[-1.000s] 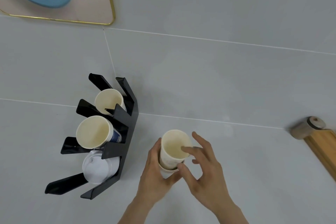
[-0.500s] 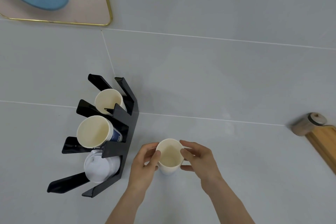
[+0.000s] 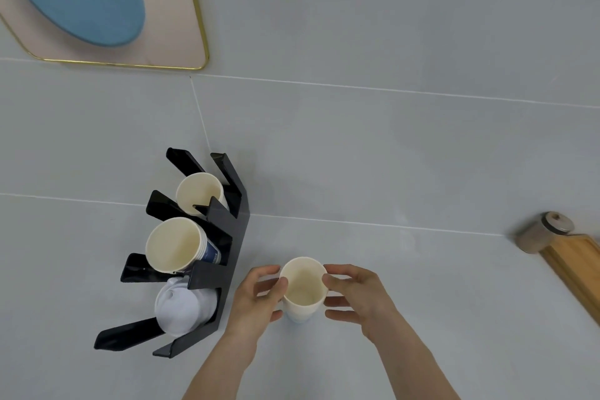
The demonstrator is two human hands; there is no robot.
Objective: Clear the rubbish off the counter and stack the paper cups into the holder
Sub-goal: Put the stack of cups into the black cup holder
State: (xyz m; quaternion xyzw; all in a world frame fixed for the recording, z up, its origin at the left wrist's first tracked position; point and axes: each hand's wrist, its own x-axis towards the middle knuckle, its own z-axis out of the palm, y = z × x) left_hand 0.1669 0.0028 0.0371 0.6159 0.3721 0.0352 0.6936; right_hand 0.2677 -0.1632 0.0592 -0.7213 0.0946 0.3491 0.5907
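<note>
A cream paper cup stack stands upright on the grey counter, just right of the black cup holder. My left hand grips its left side with the thumb on the rim. My right hand touches its right side, fingertips at the rim. The holder carries a small cream cup in its far slot, a stack of larger cups with a blue print in the middle slot, and white lids in the near slot.
A wooden board lies at the right edge with a small round jar at its far end. A gold-rimmed pink tray with a blue plate sits at the far left against the grey wall.
The upper cup has been pushed down fully into the lower one, so the stack is shorter. Both hands now rest on either side of it at the rim.
</note>
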